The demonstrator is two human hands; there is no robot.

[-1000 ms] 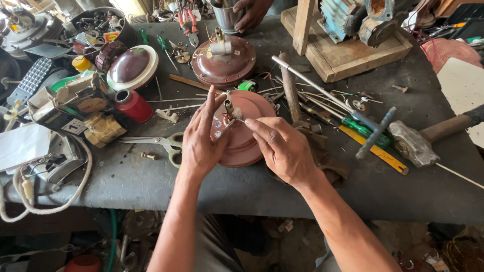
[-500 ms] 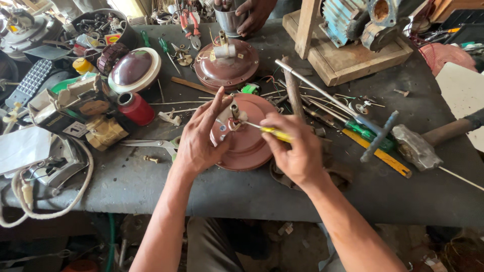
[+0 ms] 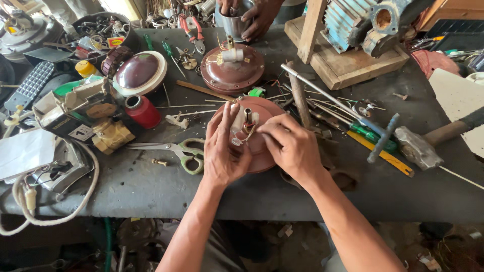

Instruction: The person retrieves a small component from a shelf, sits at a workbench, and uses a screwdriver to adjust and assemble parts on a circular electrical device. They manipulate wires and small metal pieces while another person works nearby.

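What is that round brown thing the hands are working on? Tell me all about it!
The round brown housing is a shallow metal-looking dome, reddish-brown and a bit dusty. It lies flat on the grey workbench, near the front edge. A short metal shaft stands up from its middle, with thin wires and a small whitish part beside it. The left hand rests on its left side, fingers at the white part; the right hand covers its right side. A similar brown dome sits behind it.
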